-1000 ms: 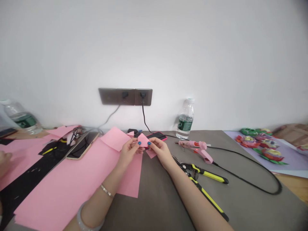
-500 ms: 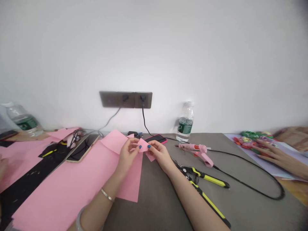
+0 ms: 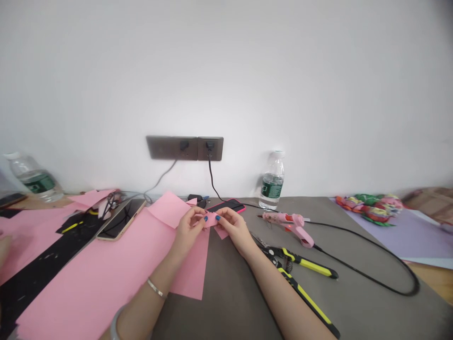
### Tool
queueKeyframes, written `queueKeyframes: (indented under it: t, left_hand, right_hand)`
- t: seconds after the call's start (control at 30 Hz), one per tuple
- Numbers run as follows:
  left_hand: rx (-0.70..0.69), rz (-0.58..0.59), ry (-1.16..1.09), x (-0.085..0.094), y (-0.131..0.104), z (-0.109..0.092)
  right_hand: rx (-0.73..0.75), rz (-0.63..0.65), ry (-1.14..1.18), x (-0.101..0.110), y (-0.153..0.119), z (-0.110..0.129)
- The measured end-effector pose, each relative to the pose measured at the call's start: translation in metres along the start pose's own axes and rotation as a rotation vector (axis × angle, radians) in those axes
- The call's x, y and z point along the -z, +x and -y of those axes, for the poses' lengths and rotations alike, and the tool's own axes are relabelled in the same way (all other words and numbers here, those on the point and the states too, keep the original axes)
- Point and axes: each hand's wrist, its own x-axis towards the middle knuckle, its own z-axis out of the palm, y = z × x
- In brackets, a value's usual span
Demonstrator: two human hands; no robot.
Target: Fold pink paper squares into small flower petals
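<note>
Between my two hands is a small piece of pink paper (image 3: pixel 211 220), pinched from both sides and now bent into a low, folded shape. My left hand (image 3: pixel 189 227) grips its left side with thumb and fingertips. On the other side, my right hand (image 3: pixel 233 226) is closed on it the same way, the thumbs almost meeting. Large pink paper sheets (image 3: pixel 116 264) lie under and beside my left forearm. Just behind my right hand is a phone with a pink edge (image 3: pixel 231 205), partly covered by the fingers.
Right of my arm lie yellow-and-black pliers (image 3: pixel 283 267) and a pink glue gun (image 3: pixel 288 222) with a looping black cord. A water bottle (image 3: pixel 272 182) stands by the wall. Another phone (image 3: pixel 122 219) rests on the pink sheets. Colourful crafted pieces (image 3: pixel 375 208) sit far right.
The pink paper piece stood up as a pointed flap and is now folded down lower between my fingers. At the right, another person's hand has left the colourful pieces.
</note>
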Motion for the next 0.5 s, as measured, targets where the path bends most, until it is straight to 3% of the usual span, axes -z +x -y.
queueKeyframes:
  t: [0.27,0.5]
  left_hand:
    - [-0.131,-0.125,0.098,0.0005,-0.0028,-0.0025]
    - [-0.335,-0.093,0.282,0.0044,-0.0045,-0.0059]
  right_hand:
    - [0.043,0.001,-0.005,0.0007,0.0012,-0.0029]
    - [0.324,-0.059,-0.060,0.0003,0.0013,-0.0027]
